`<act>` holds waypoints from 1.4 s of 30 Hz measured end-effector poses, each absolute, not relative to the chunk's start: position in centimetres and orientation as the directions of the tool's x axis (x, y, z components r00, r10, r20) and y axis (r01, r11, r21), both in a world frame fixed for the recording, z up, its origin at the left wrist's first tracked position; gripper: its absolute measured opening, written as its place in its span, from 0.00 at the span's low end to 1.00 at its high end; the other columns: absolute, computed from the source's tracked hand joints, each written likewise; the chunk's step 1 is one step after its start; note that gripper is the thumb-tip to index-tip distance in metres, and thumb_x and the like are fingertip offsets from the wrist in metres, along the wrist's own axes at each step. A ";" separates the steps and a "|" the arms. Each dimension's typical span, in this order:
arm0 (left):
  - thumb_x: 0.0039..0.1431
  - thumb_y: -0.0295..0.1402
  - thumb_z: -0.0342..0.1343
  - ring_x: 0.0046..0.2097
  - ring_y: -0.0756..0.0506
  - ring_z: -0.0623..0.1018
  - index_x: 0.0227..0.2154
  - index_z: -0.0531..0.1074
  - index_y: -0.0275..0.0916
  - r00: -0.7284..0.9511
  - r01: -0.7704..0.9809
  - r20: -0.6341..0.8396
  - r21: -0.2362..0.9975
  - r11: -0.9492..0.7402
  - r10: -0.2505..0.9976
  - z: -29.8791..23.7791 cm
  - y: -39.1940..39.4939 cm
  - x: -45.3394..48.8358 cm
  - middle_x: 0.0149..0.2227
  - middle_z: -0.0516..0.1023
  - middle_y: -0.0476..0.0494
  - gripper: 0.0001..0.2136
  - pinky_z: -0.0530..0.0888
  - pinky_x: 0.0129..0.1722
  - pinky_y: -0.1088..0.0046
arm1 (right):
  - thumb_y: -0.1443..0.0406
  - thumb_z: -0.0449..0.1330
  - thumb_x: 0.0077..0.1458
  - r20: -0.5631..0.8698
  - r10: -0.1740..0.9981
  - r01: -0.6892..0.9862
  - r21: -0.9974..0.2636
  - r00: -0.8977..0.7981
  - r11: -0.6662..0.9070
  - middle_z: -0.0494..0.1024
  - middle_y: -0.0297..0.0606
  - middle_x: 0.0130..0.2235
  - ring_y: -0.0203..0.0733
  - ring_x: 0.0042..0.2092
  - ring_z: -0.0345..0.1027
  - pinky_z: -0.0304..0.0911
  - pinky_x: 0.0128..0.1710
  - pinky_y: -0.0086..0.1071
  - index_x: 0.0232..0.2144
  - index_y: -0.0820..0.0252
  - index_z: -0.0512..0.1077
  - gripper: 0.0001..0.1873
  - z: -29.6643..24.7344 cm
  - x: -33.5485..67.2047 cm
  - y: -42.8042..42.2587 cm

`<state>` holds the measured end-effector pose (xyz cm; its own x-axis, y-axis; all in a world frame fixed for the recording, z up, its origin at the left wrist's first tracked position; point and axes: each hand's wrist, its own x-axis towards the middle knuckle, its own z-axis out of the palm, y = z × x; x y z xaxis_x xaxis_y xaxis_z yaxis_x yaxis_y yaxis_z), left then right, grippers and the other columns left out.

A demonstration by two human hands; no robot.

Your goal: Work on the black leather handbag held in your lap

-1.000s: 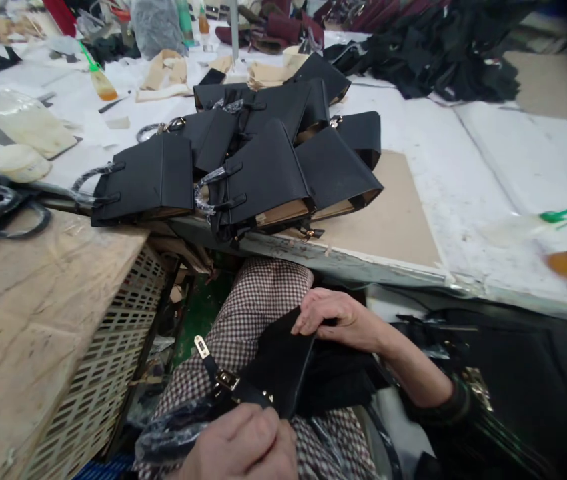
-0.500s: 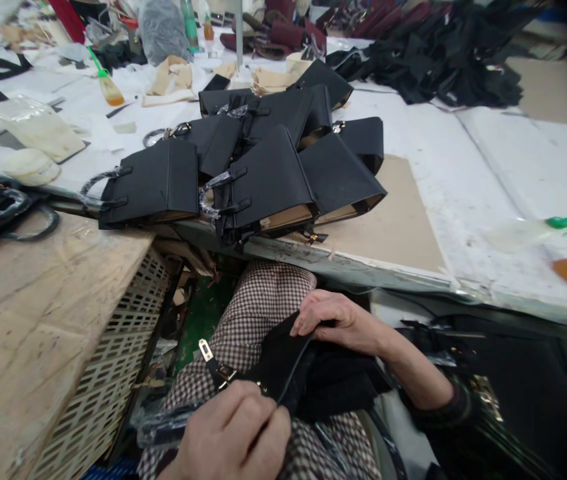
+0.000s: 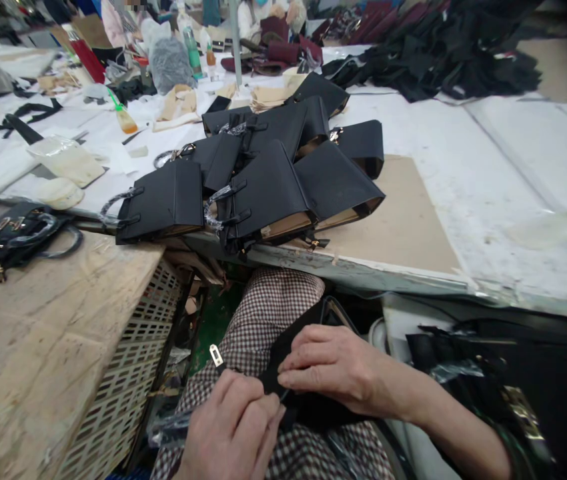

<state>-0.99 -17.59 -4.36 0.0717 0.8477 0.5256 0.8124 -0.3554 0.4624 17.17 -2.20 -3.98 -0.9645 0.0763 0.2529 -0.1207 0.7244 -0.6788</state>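
Note:
A black leather handbag (image 3: 308,320) lies on my lap, over checked trousers (image 3: 263,313). My left hand (image 3: 233,430) is closed in a pinch on the bag's near edge, beside a strap with a small metal tab (image 3: 216,355). My right hand (image 3: 333,367) rests on top of the bag, its fingers curled and pressing the same edge. The two hands nearly touch. The bag's plastic-wrapped handle (image 3: 168,430) pokes out to the left, below my left hand.
Several finished black handbags (image 3: 263,180) are piled at the white worktable's (image 3: 463,180) front edge, partly on a cardboard sheet (image 3: 403,227). A plywood bench (image 3: 38,333) at left carries another black bag (image 3: 18,230). Glue bottles, scraps and dark material cover the far table.
My right hand has slid down the bag toward my left hand, and both now pinch the same edge. The view has tilted slightly upward.

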 end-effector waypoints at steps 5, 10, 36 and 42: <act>0.59 0.19 0.54 0.30 0.49 0.71 0.31 0.73 0.34 0.091 0.805 0.550 0.450 -0.387 0.830 -4.0 -17.3 -0.8 0.28 0.73 0.45 0.06 0.74 0.29 0.74 | 0.68 0.48 0.70 0.243 0.122 -0.070 -0.655 -0.962 0.752 0.81 0.43 0.43 0.44 0.43 0.70 0.68 0.44 0.39 0.48 0.62 0.74 0.15 -3.6 16.6 -4.0; 0.58 0.18 0.53 0.31 0.48 0.72 0.33 0.74 0.32 0.173 0.782 0.534 0.437 -0.445 0.828 -4.5 -17.6 -0.9 0.28 0.74 0.43 0.07 0.74 0.29 0.72 | 0.69 0.51 0.69 0.267 0.188 -0.026 -0.635 -0.945 0.772 0.82 0.41 0.37 0.43 0.39 0.72 0.69 0.40 0.37 0.43 0.61 0.76 0.12 -2.7 16.7 -4.8; 0.61 0.19 0.47 0.32 0.46 0.74 0.33 0.76 0.30 0.267 0.762 0.559 0.376 -0.527 0.785 -4.2 -17.1 -0.2 0.29 0.77 0.40 0.11 0.77 0.31 0.70 | 0.69 0.55 0.67 0.169 0.378 0.194 -0.634 -0.910 0.748 0.76 0.39 0.39 0.41 0.38 0.68 0.64 0.36 0.34 0.48 0.56 0.74 0.11 -2.3 19.6 -5.0; 0.61 0.19 0.50 0.31 0.47 0.73 0.32 0.75 0.31 0.265 0.778 0.562 0.356 -0.518 0.784 -4.2 -17.0 0.0 0.28 0.76 0.43 0.09 0.75 0.30 0.72 | 0.70 0.51 0.67 0.094 0.195 0.128 -0.476 -0.976 0.870 0.75 0.40 0.35 0.42 0.34 0.66 0.61 0.33 0.37 0.41 0.61 0.74 0.11 -0.8 18.5 -5.0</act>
<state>-0.04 -17.03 -4.25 0.2647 0.7838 0.5618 0.7778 -0.5179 0.3560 18.49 -5.03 -0.81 -0.9763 0.1952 0.0936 0.1283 0.8700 -0.4761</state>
